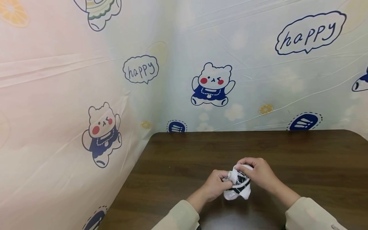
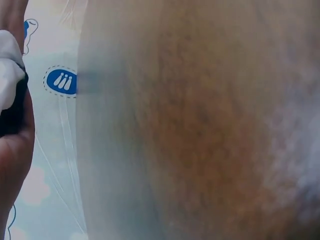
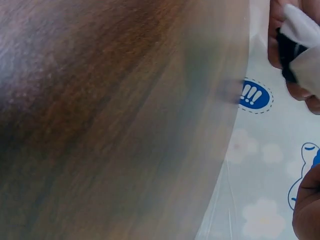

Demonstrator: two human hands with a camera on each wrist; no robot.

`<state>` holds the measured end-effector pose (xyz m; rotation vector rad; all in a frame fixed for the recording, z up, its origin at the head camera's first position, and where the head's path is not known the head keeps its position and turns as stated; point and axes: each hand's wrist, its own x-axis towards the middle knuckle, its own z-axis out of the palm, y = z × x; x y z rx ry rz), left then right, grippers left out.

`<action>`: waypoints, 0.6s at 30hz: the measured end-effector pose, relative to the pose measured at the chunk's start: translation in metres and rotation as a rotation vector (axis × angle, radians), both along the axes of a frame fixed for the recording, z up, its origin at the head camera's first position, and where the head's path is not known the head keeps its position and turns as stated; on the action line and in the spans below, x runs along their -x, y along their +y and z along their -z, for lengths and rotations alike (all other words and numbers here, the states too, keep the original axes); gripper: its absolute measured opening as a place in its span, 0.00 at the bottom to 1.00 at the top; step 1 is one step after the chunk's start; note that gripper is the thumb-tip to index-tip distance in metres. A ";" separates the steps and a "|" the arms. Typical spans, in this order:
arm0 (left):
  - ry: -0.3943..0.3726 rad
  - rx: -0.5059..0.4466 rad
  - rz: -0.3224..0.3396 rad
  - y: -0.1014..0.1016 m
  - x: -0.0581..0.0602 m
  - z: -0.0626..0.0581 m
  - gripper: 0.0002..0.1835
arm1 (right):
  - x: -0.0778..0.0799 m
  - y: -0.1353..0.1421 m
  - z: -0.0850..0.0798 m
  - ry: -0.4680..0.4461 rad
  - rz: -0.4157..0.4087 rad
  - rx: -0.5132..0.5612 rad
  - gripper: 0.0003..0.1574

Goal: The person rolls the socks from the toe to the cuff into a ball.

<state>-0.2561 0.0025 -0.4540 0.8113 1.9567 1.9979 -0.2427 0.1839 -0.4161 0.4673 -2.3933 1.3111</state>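
Observation:
A small bunched piece of white-and-black cloth [image 1: 240, 183], perhaps a sock, is held up above the table between both hands. My left hand [image 1: 213, 186] pinches its left side, thumb on the near face. My right hand [image 1: 262, 172] grips the upper right edge with thumb and curled fingers. White folds hang loose below a dark band. In the left wrist view only part of the cloth [image 2: 9, 82] shows at the left edge. The right wrist view catches the cloth [image 3: 305, 62] at its upper right, with fingertips against it.
Beneath the hands lies a dark brown wooden table [image 1: 172, 159] with rounded far corners. A pale curtain [image 1: 172, 80] printed with bears and the word "happy" hangs behind the table and along its left side.

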 end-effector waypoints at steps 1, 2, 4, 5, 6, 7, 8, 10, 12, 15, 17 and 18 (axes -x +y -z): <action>-0.013 -0.017 0.012 0.000 0.000 0.000 0.10 | 0.000 0.000 0.000 -0.005 0.010 -0.005 0.04; -0.028 -0.034 0.023 0.001 0.000 0.000 0.11 | 0.000 -0.001 0.000 -0.010 0.017 -0.008 0.04; -0.067 -0.076 0.047 0.001 -0.001 0.000 0.12 | 0.000 -0.002 0.001 -0.011 0.035 -0.011 0.05; -0.090 -0.099 0.063 0.001 -0.002 0.000 0.13 | 0.000 -0.003 0.001 -0.006 0.045 -0.013 0.06; -0.110 -0.119 0.077 0.001 -0.002 0.001 0.14 | 0.000 -0.004 0.001 0.001 0.054 -0.014 0.07; -0.126 -0.137 0.089 0.001 -0.003 0.001 0.15 | 0.000 -0.005 0.002 0.010 0.063 -0.016 0.08; -0.143 -0.151 0.099 0.001 -0.003 0.001 0.15 | 0.000 -0.006 0.002 0.022 0.072 -0.017 0.09; -0.174 -0.181 0.122 0.002 -0.004 0.001 0.17 | 0.000 -0.008 0.003 0.053 0.094 -0.026 0.11; -0.203 -0.208 0.146 0.002 -0.005 0.001 0.18 | 0.000 -0.009 0.005 0.087 0.116 -0.040 0.13; -0.240 -0.254 0.174 0.002 -0.006 -0.001 0.19 | -0.001 -0.010 0.008 0.135 0.153 -0.064 0.16; -0.253 -0.280 0.182 0.003 -0.006 -0.001 0.19 | -0.001 -0.011 0.010 0.157 0.174 -0.079 0.16; -0.259 -0.290 0.181 0.003 -0.007 -0.001 0.19 | -0.001 -0.011 0.011 0.166 0.186 -0.083 0.16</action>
